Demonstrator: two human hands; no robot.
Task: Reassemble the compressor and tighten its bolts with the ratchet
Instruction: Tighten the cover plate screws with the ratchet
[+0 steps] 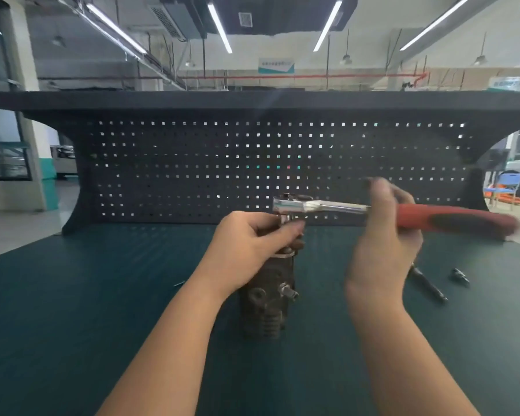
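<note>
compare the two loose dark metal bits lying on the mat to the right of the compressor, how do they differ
The long extension bar is a slim rod, while the short socket is stubby. The extension bar lies nearer the right hand, its far end hidden behind it; the short socket sits farther right, fully in view. Both are dark metal, lie untouched on the green mat and point the same diagonal way.

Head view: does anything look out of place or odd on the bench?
Nothing looks damaged or spilled. Loose parts lie on the mat: a dark rod and a small fitting right of the compressor, and a small bit left of it. The ratchet is blurred.
</note>
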